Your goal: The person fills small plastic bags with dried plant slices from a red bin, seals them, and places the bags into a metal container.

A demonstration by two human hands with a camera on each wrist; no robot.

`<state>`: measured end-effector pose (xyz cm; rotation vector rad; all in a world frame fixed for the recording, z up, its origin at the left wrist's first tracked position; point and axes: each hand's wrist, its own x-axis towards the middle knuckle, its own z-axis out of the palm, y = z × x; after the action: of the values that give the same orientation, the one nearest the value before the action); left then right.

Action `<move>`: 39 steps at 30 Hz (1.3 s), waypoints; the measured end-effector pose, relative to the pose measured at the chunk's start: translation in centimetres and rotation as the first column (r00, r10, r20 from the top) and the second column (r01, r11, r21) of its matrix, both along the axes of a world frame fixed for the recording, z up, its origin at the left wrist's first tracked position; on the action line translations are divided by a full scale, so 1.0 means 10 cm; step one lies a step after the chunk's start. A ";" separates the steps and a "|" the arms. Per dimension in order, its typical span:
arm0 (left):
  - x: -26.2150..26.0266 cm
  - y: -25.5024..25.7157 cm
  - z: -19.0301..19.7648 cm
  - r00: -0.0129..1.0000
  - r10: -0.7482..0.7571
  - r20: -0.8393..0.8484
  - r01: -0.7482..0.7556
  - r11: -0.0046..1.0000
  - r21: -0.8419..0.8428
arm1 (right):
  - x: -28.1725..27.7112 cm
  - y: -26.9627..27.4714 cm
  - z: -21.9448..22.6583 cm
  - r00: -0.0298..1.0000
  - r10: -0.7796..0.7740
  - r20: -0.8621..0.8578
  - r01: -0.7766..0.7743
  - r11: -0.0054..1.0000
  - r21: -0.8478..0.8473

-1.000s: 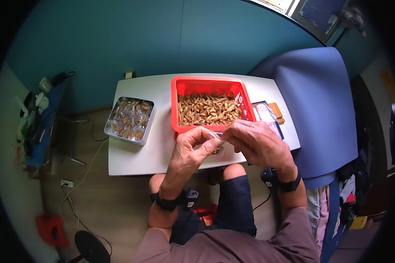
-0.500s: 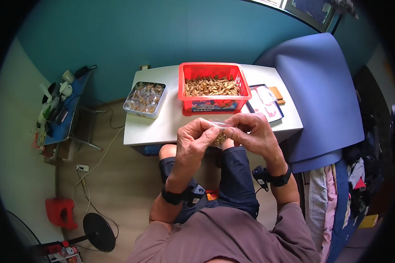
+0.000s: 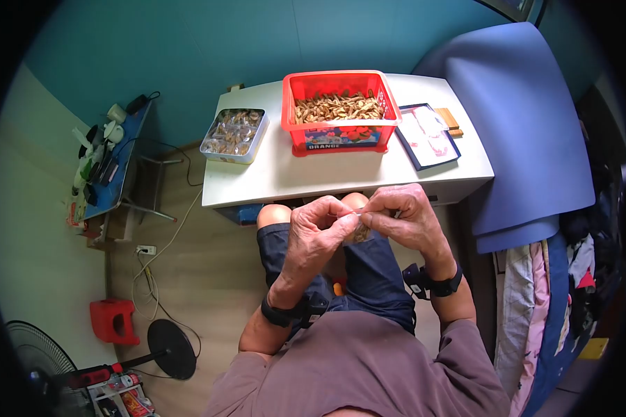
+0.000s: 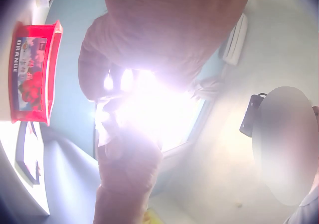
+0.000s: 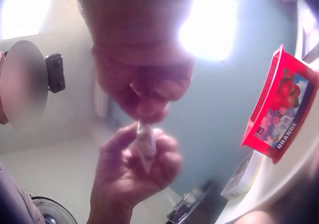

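Observation:
Over the lap, just short of the table's front edge, a small clear plastic bag (image 3: 361, 234) with brown dried pieces in it hangs between both hands. My left hand (image 3: 314, 235) pinches its top edge between thumb and forefinger. The right hand (image 3: 409, 219) pinches the same edge close beside it, fingertips almost meeting. In the right wrist view the bag (image 5: 146, 145) dangles below the fingertips. Strong backlight washes out the bag in the left wrist view. Beyond the hands stands a red plastic basket (image 3: 337, 126) holding many brown dried pieces.
On the white table (image 3: 271, 182), a tin (image 3: 252, 154) of filled small bags stands left of the basket. A dark-rimmed tray (image 3: 430, 161) with clear plastic bags and some wooden pieces (image 3: 448, 119) lie at right. A blue mat (image 3: 528, 139) rises beyond the table's right end.
The head view has tilted, so the table and basket sit higher in it. Both hands now show over the lap instead of by the basket, fingertips closer together along the bag's top edge.

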<state>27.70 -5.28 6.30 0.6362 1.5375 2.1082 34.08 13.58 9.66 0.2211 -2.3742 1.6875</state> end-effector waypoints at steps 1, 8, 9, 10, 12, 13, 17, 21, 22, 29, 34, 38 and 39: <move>0.01 0.00 -0.02 1.000 -0.011 -0.012 0.011 1.000 0.002 | 0.01 -0.01 -0.02 1.000 0.000 0.000 0.000 1.000 -0.004; 0.10 0.03 -0.03 0.999 0.001 -0.046 -0.002 1.000 -0.022 | 0.06 0.03 -0.08 0.998 0.063 0.000 -0.062 0.986 -0.152; 0.10 0.03 -0.03 0.999 0.001 -0.045 -0.002 1.000 -0.025 | 0.07 0.04 -0.06 0.990 0.078 0.115 -0.043 0.958 -0.284; 0.10 0.03 -0.03 1.000 0.002 -0.016 -0.002 1.000 -0.026 | 0.06 0.05 -0.10 0.990 0.078 0.115 -0.042 0.957 -0.286; 0.10 0.02 -0.03 1.000 0.002 0.016 -0.002 1.000 -0.028 | 0.02 0.09 -0.20 0.999 0.037 0.019 -0.033 0.984 -0.176; 0.11 0.02 -0.02 1.000 0.007 0.011 -0.006 0.998 -0.066 | 0.02 0.10 -0.22 0.999 0.036 0.022 -0.032 0.984 -0.178; 0.10 -0.01 -0.06 0.995 0.001 -0.104 -0.026 0.971 -0.237 | 0.01 0.16 -0.32 0.999 0.034 0.007 -0.033 0.992 -0.123; 0.09 -0.02 -0.13 0.991 0.004 -0.135 -0.036 0.972 -0.231 | 0.01 0.15 -0.30 0.997 0.068 0.038 -0.059 0.978 -0.199; 0.08 -0.03 -0.14 0.993 -0.016 -0.113 -0.012 0.969 -0.246 | 0.01 0.16 -0.29 0.997 0.068 0.041 -0.058 0.978 -0.201; 0.04 0.01 -0.11 0.997 -0.068 -0.024 0.058 0.951 -0.305 | -0.07 0.13 -0.43 0.988 0.096 0.117 -0.078 0.985 -0.153; -0.12 -0.07 -0.27 0.989 -0.141 -0.050 0.112 0.921 -0.374 | -0.19 0.13 -0.52 0.973 0.190 0.129 -0.186 0.982 -0.047; -0.27 -0.14 -0.36 0.979 -0.206 -0.010 0.178 0.870 -0.460 | -0.27 0.09 -0.64 0.960 0.250 0.123 -0.260 0.963 0.071; -0.30 -0.14 -0.38 0.968 -0.241 -0.072 0.168 0.834 -0.526 | -0.29 0.08 -0.67 0.956 0.268 0.121 -0.277 0.958 0.069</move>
<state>24.71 -6.65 2.51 0.7127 1.9119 1.4213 31.18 14.37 2.92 0.5043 -2.6016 1.7545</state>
